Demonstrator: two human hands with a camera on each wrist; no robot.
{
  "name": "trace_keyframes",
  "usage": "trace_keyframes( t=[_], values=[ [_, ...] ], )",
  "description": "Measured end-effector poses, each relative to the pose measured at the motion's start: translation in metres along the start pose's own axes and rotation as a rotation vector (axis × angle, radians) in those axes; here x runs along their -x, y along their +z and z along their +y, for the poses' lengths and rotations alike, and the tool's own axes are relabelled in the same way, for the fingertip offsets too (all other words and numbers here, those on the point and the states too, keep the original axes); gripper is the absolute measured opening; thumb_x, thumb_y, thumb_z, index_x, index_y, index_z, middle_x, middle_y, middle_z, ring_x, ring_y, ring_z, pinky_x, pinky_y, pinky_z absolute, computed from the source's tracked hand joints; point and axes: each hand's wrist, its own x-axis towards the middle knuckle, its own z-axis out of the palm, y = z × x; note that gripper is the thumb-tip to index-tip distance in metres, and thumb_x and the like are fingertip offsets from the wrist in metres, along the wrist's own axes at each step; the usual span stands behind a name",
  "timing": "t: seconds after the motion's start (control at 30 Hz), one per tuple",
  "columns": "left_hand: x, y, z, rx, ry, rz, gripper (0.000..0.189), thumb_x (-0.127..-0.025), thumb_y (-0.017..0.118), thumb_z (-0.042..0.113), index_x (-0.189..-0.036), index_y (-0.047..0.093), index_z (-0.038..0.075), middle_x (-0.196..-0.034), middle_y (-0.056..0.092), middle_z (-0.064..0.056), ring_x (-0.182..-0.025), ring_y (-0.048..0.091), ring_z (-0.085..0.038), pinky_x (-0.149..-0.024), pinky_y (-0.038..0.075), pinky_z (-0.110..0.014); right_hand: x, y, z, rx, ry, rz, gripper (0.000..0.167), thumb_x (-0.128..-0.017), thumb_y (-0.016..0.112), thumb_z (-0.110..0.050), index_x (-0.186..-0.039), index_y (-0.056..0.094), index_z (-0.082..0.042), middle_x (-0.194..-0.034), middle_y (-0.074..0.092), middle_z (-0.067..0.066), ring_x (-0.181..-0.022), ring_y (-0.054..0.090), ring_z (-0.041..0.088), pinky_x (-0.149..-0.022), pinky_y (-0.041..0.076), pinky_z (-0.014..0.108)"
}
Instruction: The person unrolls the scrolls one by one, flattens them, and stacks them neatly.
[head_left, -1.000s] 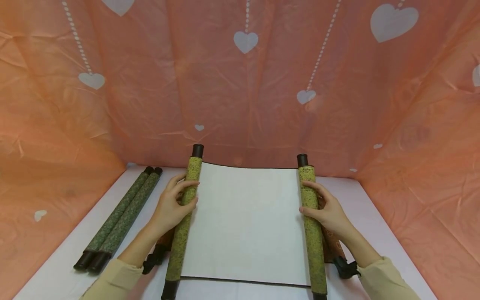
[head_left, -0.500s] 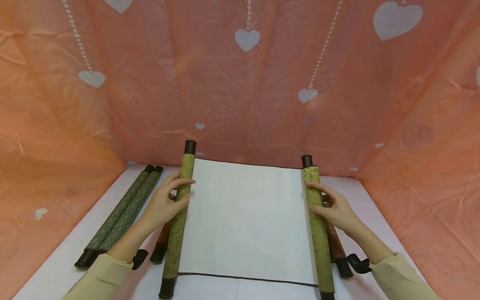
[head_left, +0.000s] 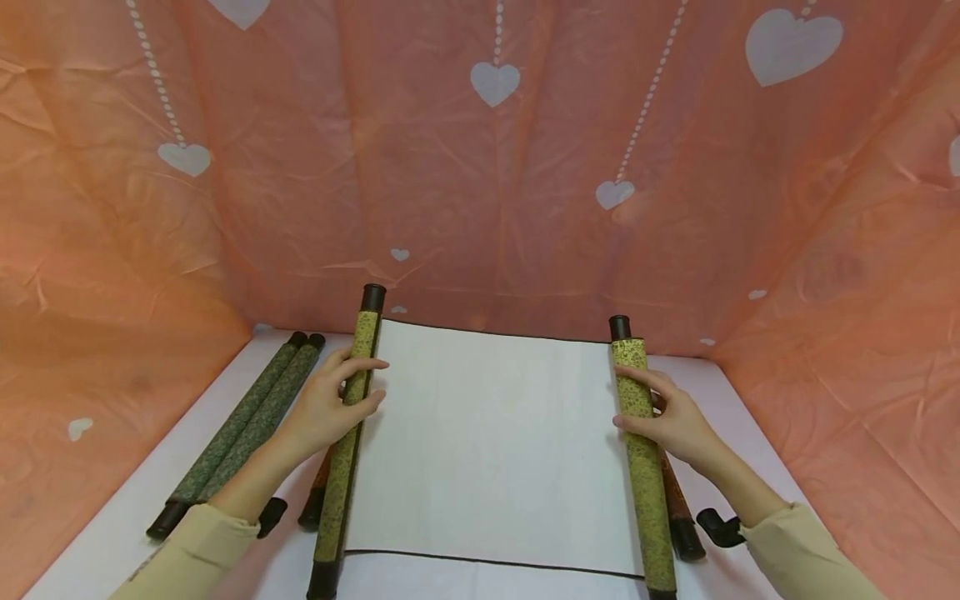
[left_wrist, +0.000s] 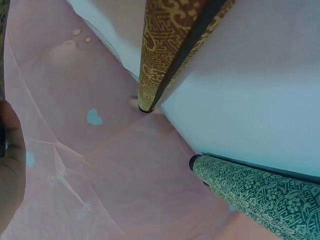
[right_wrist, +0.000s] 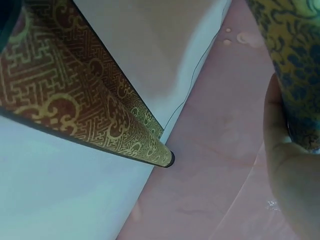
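Observation:
A hanging scroll with yellow-green patterned backing is spread between my hands, its blank white sheet (head_left: 495, 450) showing between two rolled ends. My left hand (head_left: 322, 408) grips the left roll (head_left: 341, 492), thumb and fingers around its upper half. On the other side, my right hand (head_left: 671, 421) holds the right roll (head_left: 648, 508) the same way. Both rolls have black end knobs. Beneath this scroll lies a red-brown patterned scroll, its left roll (left_wrist: 167, 50) and right roll (right_wrist: 95, 115) showing in the wrist views; the yellow-green scroll hides its middle in the head view.
Two green patterned rolls (head_left: 247, 425) with black ends lie side by side on the white table (head_left: 82, 542), left of my left forearm. An orange curtain (head_left: 480, 208) with pale hearts encloses the back and sides. A black wrist mount (head_left: 720, 527) sticks out by the right sleeve.
My hands have moved apart, the left one leftward and the right one slightly rightward. The rolls moved with them, and more white sheet shows between them. The red-brown ends show more clearly.

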Motion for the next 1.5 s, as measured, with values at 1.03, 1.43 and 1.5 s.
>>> trace_keyframes(
  t=[1.03, 1.43, 1.5],
  values=[
    [0.007, -0.031, -0.013, -0.048, -0.090, -0.077, 0.045, -0.096, 0.061, 0.003, -0.141, 0.063, 0.009, -0.160, 0.026, -0.037, -0.138, 0.036, -0.064, -0.065, 0.045, -0.042, 0.006, -0.020, 0.004, -0.007, 0.036, 0.024, 0.066, -0.096, 0.057, 0.005, -0.159, 0.042, -0.008, -0.166, 0.031, 0.021, -0.133, 0.040, 0.016, -0.078, 0.044, 0.024],
    [0.007, -0.032, -0.014, -0.122, -0.110, -0.065, 0.056, -0.090, 0.083, 0.020, -0.141, 0.062, 0.012, -0.157, 0.032, -0.035, -0.139, 0.034, -0.063, -0.092, 0.045, -0.075, 0.006, -0.020, 0.007, 0.002, 0.057, 0.012, 0.081, -0.093, 0.080, -0.014, -0.163, 0.038, -0.015, -0.167, 0.025, 0.024, -0.136, 0.046, 0.053, -0.076, 0.053, 0.025],
    [0.008, -0.033, -0.015, -0.124, -0.106, -0.065, 0.055, -0.090, 0.083, 0.019, -0.141, 0.062, 0.013, -0.158, 0.032, -0.035, -0.140, 0.033, -0.063, -0.094, 0.043, -0.076, 0.007, -0.020, 0.008, 0.011, 0.045, 0.012, 0.080, -0.094, 0.079, -0.014, -0.162, 0.038, -0.014, -0.167, 0.026, 0.024, -0.139, 0.043, 0.055, -0.078, 0.053, 0.024]
  ],
)
